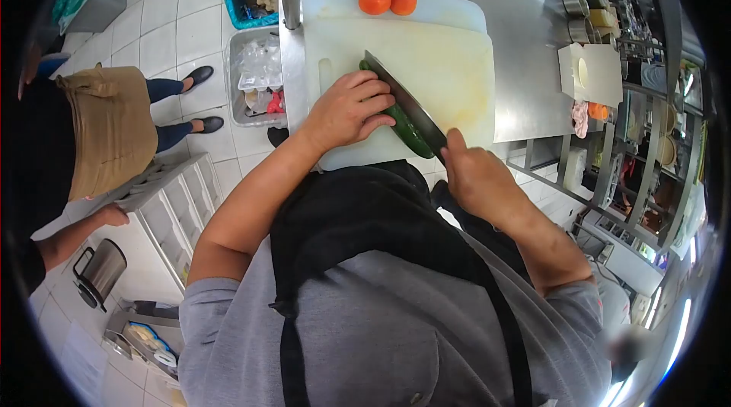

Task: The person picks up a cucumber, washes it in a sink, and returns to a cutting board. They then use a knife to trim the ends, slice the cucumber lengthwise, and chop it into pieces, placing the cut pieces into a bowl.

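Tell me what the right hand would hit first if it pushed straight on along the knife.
Probably the cucumber: the right hand grips the knife lying along it. Beyond lie the left hand, then bare cutting board; depth is unclear.
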The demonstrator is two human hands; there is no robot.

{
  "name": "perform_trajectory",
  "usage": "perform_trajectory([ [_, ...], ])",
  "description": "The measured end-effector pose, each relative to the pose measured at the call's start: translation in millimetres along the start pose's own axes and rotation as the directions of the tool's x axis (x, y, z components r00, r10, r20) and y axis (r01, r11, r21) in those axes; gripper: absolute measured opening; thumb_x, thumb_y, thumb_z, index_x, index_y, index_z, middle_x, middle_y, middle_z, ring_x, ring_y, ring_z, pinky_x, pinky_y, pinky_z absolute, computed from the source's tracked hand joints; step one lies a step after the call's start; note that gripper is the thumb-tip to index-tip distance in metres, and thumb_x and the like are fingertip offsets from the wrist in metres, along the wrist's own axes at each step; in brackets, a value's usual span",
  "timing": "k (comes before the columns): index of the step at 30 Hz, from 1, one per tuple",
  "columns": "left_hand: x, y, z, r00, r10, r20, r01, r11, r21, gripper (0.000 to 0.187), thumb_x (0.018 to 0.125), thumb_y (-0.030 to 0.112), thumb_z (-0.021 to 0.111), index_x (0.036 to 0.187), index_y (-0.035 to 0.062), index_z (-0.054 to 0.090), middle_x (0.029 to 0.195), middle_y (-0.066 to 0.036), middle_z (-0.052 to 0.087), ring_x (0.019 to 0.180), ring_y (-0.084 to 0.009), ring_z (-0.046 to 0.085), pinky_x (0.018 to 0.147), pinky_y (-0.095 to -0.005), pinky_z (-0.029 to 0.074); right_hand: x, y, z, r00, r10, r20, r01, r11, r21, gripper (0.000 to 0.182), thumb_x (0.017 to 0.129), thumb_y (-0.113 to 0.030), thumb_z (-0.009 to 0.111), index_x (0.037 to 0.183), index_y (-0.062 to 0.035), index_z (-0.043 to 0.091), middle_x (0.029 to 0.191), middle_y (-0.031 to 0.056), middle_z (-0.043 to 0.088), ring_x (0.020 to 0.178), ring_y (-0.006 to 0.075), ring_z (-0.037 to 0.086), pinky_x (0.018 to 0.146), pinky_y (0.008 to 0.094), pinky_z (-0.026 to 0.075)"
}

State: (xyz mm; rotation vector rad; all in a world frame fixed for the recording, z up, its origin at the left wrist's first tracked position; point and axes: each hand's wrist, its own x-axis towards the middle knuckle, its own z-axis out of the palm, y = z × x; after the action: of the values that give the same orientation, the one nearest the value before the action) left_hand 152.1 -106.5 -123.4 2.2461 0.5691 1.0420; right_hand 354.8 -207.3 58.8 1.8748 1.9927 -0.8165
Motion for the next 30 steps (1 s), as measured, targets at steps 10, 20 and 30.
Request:
perform_trajectory([
  [10,2,-1,1,1.0,0.01,0.003,-0.01,1.0,-0.006,0.034,0.076,0.022,0.086,0.101,0.0067,0.07,0.109,-0.007,0.066,0.11,-0.0327,0.059,0.096,-0.0426,0.05,5,10,24,0.999,0.024,-0.045,-0.023,0.999,0.04,0.017,0.106,-0.016,0.046,0.105,0.0001,0.042,0.064,0.0242,0.064,0.061,0.0462,0.066,0.057,0.057,0.052],
  [20,1,3,1,1.0,0.02,-0.002,-0.02,1.0,0.006,0.036,0.074,0.021,0.088,0.101,0.0061,0.071,0.107,-0.009,0.066,0.108,-0.0341,0.059,0.092,-0.0435,0.052,-1,31,85,0.983,0.026,-0.183,-0.011,0.996,0.083,0.02,0.107,-0.021,0.049,0.107,-0.0012,0.044,0.06,0.0242,0.061,0.057,0.0478,0.062,0.052,0.0583,0.048],
  [30,-1,16,-1,0.999,-0.005,0.05,0.002,0.998,0.063,0.037,0.073,0.02,0.088,0.102,0.0049,0.07,0.107,-0.01,0.066,0.105,-0.0352,0.06,0.092,-0.0437,0.052,-16,49,112,0.971,0.015,-0.24,0.006,0.996,0.086,0.02,0.107,-0.022,0.048,0.106,-0.002,0.046,0.061,0.0204,0.064,0.058,0.0442,0.065,0.052,0.0552,0.051],
])
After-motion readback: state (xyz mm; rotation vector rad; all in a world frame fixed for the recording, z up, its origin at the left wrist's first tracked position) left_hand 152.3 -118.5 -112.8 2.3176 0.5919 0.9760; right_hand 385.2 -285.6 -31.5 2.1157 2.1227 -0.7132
